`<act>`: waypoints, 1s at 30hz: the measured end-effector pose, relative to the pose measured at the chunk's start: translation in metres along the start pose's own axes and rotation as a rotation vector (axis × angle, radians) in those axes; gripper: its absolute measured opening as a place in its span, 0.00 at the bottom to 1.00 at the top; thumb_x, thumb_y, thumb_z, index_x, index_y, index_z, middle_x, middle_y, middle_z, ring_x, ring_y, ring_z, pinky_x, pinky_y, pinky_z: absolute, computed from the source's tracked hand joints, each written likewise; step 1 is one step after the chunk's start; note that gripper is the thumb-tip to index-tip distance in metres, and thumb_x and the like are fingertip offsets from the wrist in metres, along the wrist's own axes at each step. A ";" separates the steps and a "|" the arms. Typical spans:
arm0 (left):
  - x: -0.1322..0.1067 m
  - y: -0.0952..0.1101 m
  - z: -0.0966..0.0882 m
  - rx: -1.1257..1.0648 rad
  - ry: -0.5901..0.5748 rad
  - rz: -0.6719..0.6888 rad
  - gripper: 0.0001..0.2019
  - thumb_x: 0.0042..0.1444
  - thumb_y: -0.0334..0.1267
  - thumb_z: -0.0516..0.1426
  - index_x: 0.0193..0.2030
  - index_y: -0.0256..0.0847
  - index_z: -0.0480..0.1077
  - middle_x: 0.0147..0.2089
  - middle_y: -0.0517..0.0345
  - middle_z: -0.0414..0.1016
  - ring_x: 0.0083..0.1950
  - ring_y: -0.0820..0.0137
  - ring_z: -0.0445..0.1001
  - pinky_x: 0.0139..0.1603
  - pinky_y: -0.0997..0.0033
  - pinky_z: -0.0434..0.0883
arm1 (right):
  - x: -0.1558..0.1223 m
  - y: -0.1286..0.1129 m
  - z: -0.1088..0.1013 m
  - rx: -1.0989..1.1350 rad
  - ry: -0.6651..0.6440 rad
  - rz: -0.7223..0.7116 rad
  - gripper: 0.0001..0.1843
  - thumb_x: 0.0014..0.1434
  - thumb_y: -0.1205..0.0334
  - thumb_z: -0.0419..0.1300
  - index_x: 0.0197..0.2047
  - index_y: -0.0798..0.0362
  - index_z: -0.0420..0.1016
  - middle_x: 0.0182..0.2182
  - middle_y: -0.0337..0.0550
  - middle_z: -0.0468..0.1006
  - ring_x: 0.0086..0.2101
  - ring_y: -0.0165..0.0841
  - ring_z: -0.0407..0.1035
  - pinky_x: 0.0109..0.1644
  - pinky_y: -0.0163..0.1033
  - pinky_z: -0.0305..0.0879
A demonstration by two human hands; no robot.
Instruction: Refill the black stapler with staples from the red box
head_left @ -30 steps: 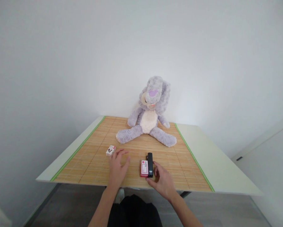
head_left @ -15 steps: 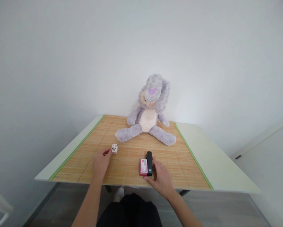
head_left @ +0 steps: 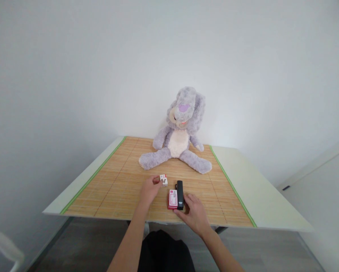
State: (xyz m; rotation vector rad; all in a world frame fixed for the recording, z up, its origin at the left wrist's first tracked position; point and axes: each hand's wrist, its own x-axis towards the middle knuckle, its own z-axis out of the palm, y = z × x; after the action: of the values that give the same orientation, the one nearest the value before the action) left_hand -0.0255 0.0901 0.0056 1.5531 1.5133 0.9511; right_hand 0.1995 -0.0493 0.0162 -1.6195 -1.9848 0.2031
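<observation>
My left hand [head_left: 150, 189] pinches a small white box [head_left: 164, 180] with a dark picture and a red mark on its top. It is just left of and beyond a black stapler [head_left: 180, 194], which lies lengthwise on the mat. A pink-and-white box [head_left: 173, 199] rests against the stapler's left side. My right hand [head_left: 196, 213] curls around the stapler's near right side, its fingers along that side and its thumb at the near edge of the pink-and-white box. Its fingertips are partly hidden.
A large grey-lilac plush rabbit [head_left: 178, 143] sits at the back against the wall, legs spread. Under everything lies a bamboo mat [head_left: 124, 189] with green edging on a white table [head_left: 260, 196]. The table's front edge is close to my body.
My left hand has carried the small white box to the right, toward the stapler. My right hand, the stapler and the pink-and-white box have stayed in place.
</observation>
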 end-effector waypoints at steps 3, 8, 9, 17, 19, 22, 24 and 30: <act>-0.003 0.004 0.013 -0.018 -0.048 0.006 0.24 0.56 0.41 0.64 0.60 0.39 0.74 0.46 0.49 0.84 0.46 0.64 0.81 0.50 0.67 0.73 | 0.000 -0.001 -0.001 -0.013 -0.008 0.010 0.25 0.58 0.44 0.69 0.54 0.46 0.75 0.44 0.47 0.77 0.45 0.45 0.71 0.51 0.48 0.68; -0.008 0.008 0.021 -0.063 -0.162 0.043 0.27 0.55 0.39 0.64 0.62 0.41 0.74 0.46 0.50 0.84 0.46 0.64 0.81 0.51 0.66 0.73 | 0.000 -0.003 -0.003 0.001 -0.009 -0.003 0.26 0.59 0.45 0.69 0.57 0.46 0.74 0.46 0.47 0.77 0.47 0.45 0.70 0.52 0.47 0.67; -0.009 0.008 0.021 -0.072 -0.185 0.050 0.25 0.55 0.39 0.64 0.61 0.42 0.75 0.47 0.51 0.84 0.46 0.64 0.81 0.51 0.66 0.73 | 0.000 -0.003 -0.003 0.004 -0.010 -0.007 0.26 0.59 0.45 0.69 0.57 0.46 0.74 0.46 0.47 0.77 0.47 0.45 0.70 0.53 0.47 0.67; -0.016 0.011 0.022 -0.120 -0.239 0.067 0.18 0.57 0.40 0.61 0.55 0.45 0.79 0.51 0.53 0.84 0.50 0.62 0.81 0.54 0.65 0.74 | 0.001 -0.001 -0.001 -0.007 -0.017 -0.002 0.25 0.59 0.44 0.68 0.55 0.47 0.75 0.43 0.47 0.76 0.45 0.44 0.70 0.50 0.46 0.67; -0.018 0.013 0.020 -0.128 -0.231 0.072 0.15 0.60 0.43 0.60 0.52 0.46 0.81 0.53 0.54 0.84 0.52 0.62 0.81 0.57 0.65 0.73 | 0.001 -0.001 0.000 -0.003 -0.009 -0.006 0.26 0.59 0.44 0.68 0.56 0.47 0.74 0.43 0.47 0.76 0.45 0.44 0.70 0.51 0.46 0.67; -0.028 0.014 0.019 -0.136 -0.169 0.054 0.16 0.64 0.47 0.55 0.51 0.46 0.80 0.55 0.52 0.83 0.58 0.60 0.78 0.63 0.61 0.70 | 0.000 -0.001 0.000 -0.002 -0.008 -0.007 0.27 0.59 0.44 0.68 0.57 0.46 0.74 0.43 0.47 0.76 0.45 0.44 0.70 0.52 0.46 0.67; -0.039 0.015 0.022 -0.154 -0.106 0.028 0.20 0.68 0.49 0.51 0.56 0.44 0.77 0.60 0.50 0.79 0.64 0.60 0.74 0.69 0.58 0.65 | 0.000 0.000 0.000 -0.009 -0.011 -0.004 0.27 0.59 0.44 0.68 0.57 0.46 0.74 0.43 0.47 0.76 0.45 0.44 0.70 0.51 0.46 0.67; -0.076 0.013 0.043 -0.261 -0.128 -0.026 0.26 0.69 0.49 0.49 0.71 0.45 0.64 0.73 0.52 0.64 0.73 0.61 0.66 0.72 0.55 0.64 | 0.000 -0.001 -0.001 -0.005 -0.014 -0.008 0.26 0.60 0.45 0.68 0.58 0.46 0.74 0.44 0.46 0.76 0.45 0.44 0.70 0.51 0.46 0.67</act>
State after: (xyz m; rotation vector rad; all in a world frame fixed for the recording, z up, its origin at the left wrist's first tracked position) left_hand 0.0166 0.0129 -0.0020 1.3766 1.2635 0.9729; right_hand 0.1993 -0.0498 0.0177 -1.6164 -2.0035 0.2072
